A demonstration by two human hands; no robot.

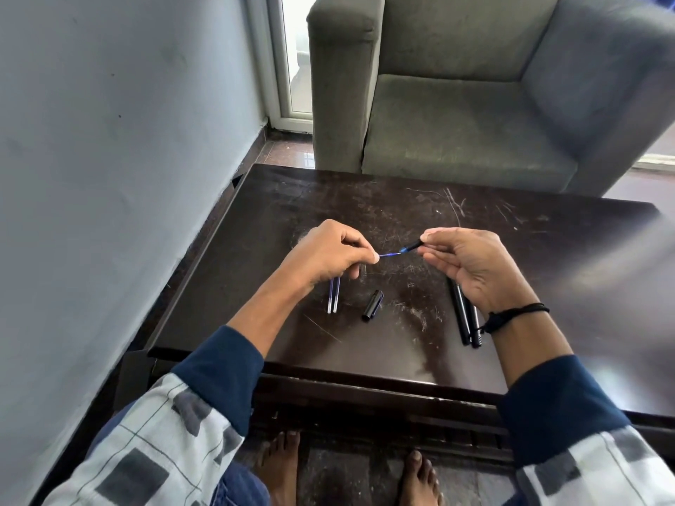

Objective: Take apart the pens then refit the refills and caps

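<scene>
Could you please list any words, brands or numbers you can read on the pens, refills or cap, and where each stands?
No text can be read anywhere.
The held refill, held barrel, two loose refills, loose cap and two black pens show no legible print; any marking is too small to tell.

Soft daylight from door (296, 67) at 12 o'clock; glare on table (602, 250) toward 3 o'clock; edges smeared, bowed.

Refills (333, 299) half hidden under left hand (328, 255).
</scene>
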